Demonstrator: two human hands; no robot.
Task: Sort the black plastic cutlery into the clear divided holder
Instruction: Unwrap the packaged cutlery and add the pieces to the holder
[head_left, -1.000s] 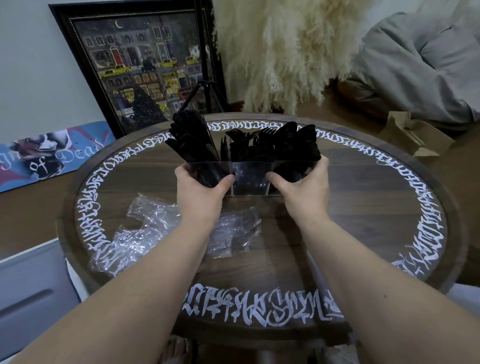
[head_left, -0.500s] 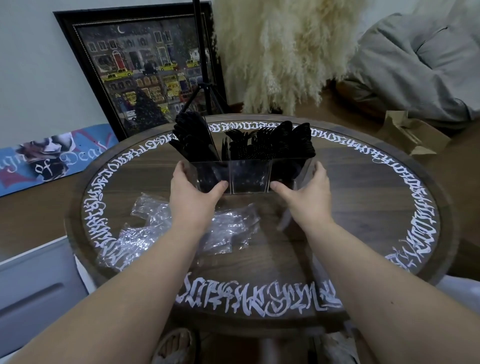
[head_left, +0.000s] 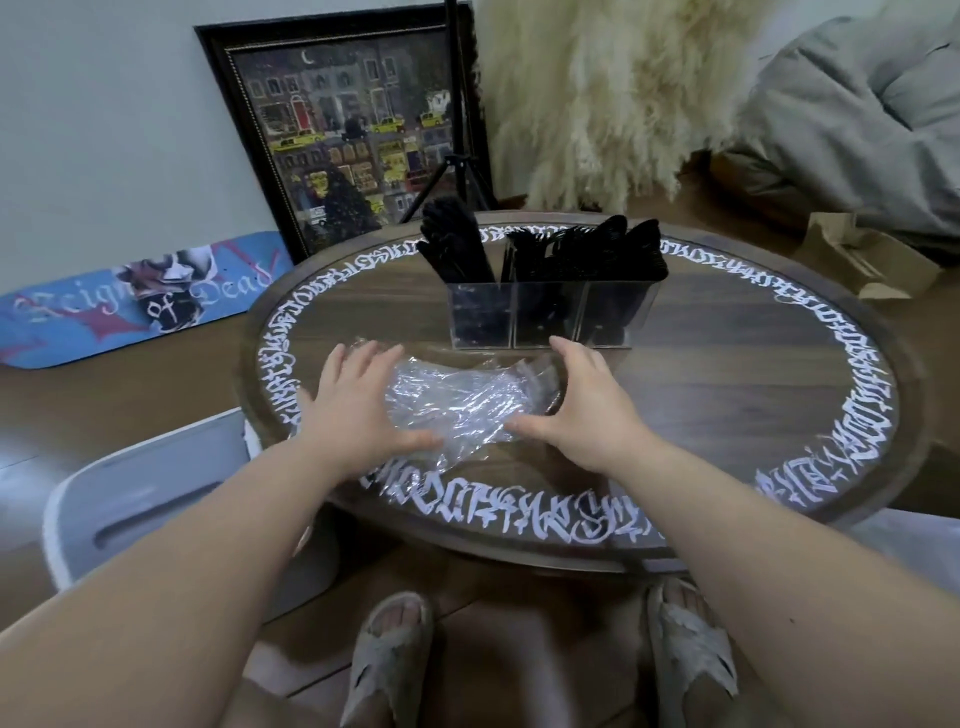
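The clear divided holder (head_left: 545, 314) stands upright on the far half of the round table, its three compartments packed with black plastic cutlery (head_left: 587, 254). One bunch (head_left: 454, 244) leans left out of the left compartment. Both my hands are off the holder and nearer to me. My left hand (head_left: 358, 402) lies with spread fingers on the left end of a crumpled clear plastic wrapper (head_left: 462, 402). My right hand (head_left: 587, 402) touches the wrapper's right end, fingers relaxed.
The round wooden table (head_left: 727, 374) has a white lettered ring near its rim. A framed painting (head_left: 343, 135) and a tripod (head_left: 457, 156) stand behind it. A grey chair (head_left: 140, 504) is at left, a cardboard box (head_left: 862, 254) at right.
Both hands let go of the holder and drew back toward me onto the plastic wrapper. The holder stays standing on the table. The view tilted down, showing my feet.
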